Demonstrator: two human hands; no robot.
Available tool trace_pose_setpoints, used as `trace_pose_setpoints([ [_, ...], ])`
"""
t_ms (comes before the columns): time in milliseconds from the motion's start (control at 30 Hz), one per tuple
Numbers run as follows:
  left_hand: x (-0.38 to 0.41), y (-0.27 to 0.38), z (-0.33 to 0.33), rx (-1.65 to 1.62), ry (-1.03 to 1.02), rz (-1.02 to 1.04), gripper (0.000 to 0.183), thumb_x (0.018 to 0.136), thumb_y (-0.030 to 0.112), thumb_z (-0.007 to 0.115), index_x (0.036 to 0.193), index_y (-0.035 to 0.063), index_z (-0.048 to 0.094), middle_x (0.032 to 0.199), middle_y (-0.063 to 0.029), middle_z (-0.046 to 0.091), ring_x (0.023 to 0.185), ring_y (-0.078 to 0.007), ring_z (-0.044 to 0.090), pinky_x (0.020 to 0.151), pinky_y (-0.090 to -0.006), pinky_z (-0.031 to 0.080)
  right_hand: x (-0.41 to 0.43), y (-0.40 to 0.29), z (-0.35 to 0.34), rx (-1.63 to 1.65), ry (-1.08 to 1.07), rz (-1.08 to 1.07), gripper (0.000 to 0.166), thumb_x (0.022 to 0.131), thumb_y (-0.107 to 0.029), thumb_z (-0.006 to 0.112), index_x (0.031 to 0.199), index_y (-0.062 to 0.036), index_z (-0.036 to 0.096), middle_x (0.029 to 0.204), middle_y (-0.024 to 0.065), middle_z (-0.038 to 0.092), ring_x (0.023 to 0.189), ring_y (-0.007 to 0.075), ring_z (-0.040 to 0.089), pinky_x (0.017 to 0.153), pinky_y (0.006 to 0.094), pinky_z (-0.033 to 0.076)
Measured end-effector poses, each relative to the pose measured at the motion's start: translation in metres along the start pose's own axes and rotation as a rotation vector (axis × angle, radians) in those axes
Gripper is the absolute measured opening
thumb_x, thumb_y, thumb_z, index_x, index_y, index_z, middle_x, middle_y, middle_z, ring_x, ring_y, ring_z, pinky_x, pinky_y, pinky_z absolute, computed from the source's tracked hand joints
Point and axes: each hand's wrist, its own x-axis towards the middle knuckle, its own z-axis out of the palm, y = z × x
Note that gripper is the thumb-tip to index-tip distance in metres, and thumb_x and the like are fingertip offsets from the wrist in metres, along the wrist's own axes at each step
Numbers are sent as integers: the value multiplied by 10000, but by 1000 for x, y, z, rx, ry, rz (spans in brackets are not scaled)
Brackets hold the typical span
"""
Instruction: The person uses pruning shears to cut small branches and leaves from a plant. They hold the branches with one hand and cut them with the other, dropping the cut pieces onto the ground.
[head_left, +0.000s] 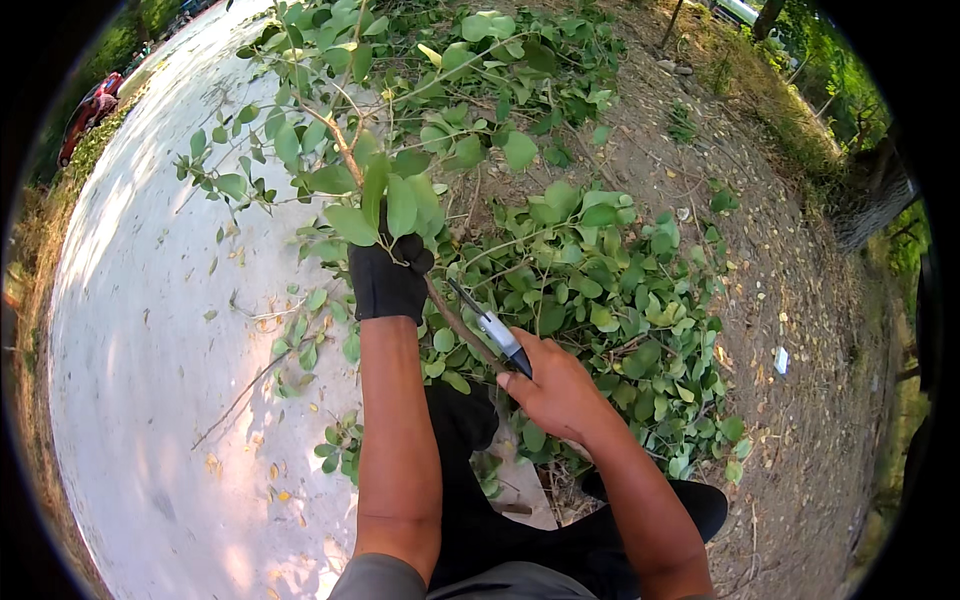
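Observation:
A black glove covers my left hand (391, 277), which is closed around a leafy branch (459, 324). The branch's forked, leafy top spreads beyond the glove, and its bare brown stem runs down towards my right hand. Bare, my right hand (551, 382) grips a cutting tool (501, 334) with a silver-grey body and a dark, narrow front end, perhaps a folding saw or pruner. The tool lies alongside the stem, its front end pointing towards the glove. My right thumb is close to the stem's lower end; whether it touches is unclear.
Cut leafy branches (637, 300) are heaped in front and to the right. A pale concrete path (150, 360) lies at left, with a loose twig (244, 397) on it. Dry soil (810, 420) with fallen leaves covers the right side, near a tree trunk (874, 202). A red vehicle (81, 120) stands far left.

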Motion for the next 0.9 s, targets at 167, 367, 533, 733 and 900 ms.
trace_pose_setpoints([
  [167,5,1,-7,-12,8,-74,200,964,380,545,921,186,575,657,50,499,488,-91,401,424,-265,277,-5,17,-9,235,-160,21,647,844,-253,640,1419,-47,427,1041,223,610,978,389,599,873,431,460],
  [367,1,-3,-1,-68,-65,-62,223,964,359,520,1021,153,585,739,40,532,499,-81,380,412,-251,278,-13,18,-17,41,-163,-63,667,864,-225,618,1461,-73,365,1060,235,579,979,396,590,880,431,458],
  [533,1,1,-5,-85,-117,-62,274,962,362,507,1078,125,582,801,33,556,503,-78,370,404,-236,281,-18,-6,-22,-77,-198,3,664,880,-188,592,1477,-77,326,1100,263,566,1006,418,582,887,452,455],
  [733,2,-3,-8,-55,-124,-40,296,967,380,499,1085,120,576,755,36,505,505,-76,373,400,-227,280,-22,2,0,-51,-99,-6,448,901,-177,590,1269,32,443,1054,274,585,983,442,586,852,484,460],
  [900,1,-6,-5,-17,-117,-26,231,961,356,529,1026,138,567,725,51,485,498,-69,357,402,-230,272,-29,4,7,-51,-72,113,342,909,-197,601,1115,53,492,931,257,623,885,454,608,779,501,467],
])
